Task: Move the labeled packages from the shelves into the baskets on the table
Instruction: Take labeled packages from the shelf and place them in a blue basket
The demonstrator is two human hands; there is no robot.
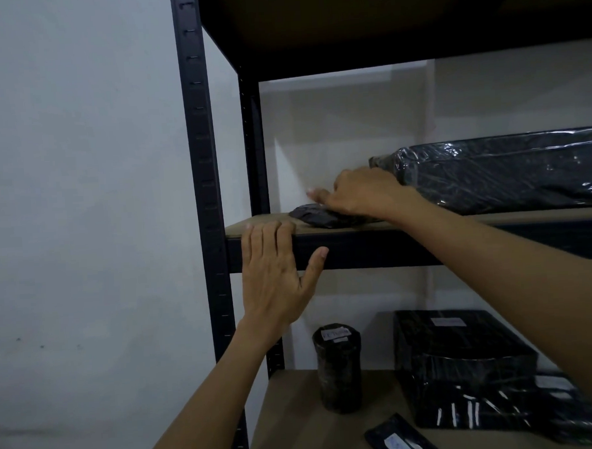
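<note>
While my right hand [361, 195] covers the small package [316, 218]: grasp hidden, cannot tell.
Left hand [273, 280]: flat on shelf edge [374, 247].
Risk: slick wrap may slip from me.

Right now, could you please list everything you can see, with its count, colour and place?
shelving unit: 1, dark frame, brown boards
small package: 1, black, middle board, left
large wrapped package: 1, glossy black, middle board, right
cylinder package: 1, black, white label on top, lower board, left
box package: 1, black, white label, lower board, right of the cylinder
flat package: 1, black, white label, lower board, front
bag package: 1, black, white label, lower board, far right
left hand: 1, flat on the middle board's front edge
right hand: 1, over the small package; grip hidden
</note>
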